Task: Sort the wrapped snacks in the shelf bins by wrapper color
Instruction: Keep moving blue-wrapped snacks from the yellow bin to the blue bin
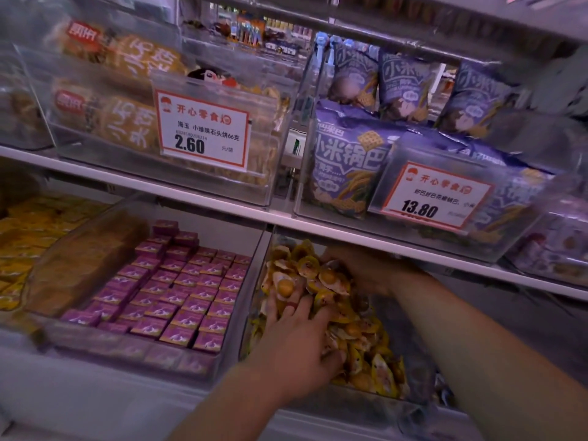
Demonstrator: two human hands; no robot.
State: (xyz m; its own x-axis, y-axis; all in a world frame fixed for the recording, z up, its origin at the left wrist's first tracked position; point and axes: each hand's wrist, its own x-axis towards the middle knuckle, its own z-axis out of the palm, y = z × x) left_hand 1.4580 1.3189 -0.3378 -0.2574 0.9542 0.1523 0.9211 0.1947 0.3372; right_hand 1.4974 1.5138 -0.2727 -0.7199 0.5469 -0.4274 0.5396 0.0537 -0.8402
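A clear bin [254, 281] on the lower shelf holds a heap of small yellow wrapped snacks [366, 345]. My left hand [296, 342] lies palm down on the heap, fingers spread over the wrappers. My right hand [359, 268] reaches deeper into the same bin under the shelf board, its fingers curled around several yellow snacks at the back of the pile. A bin to the left holds neat rows of purple wrapped snacks [178, 291]. Further left lie more yellow packets [25, 237].
The white shelf board [191, 192] runs just above the lower bins. On it stand a clear bin of yellow biscuit bags [127, 90] with a 2.60 price tag [203, 130] and a bin of purple bags [350, 160] tagged 13.80 [436, 195].
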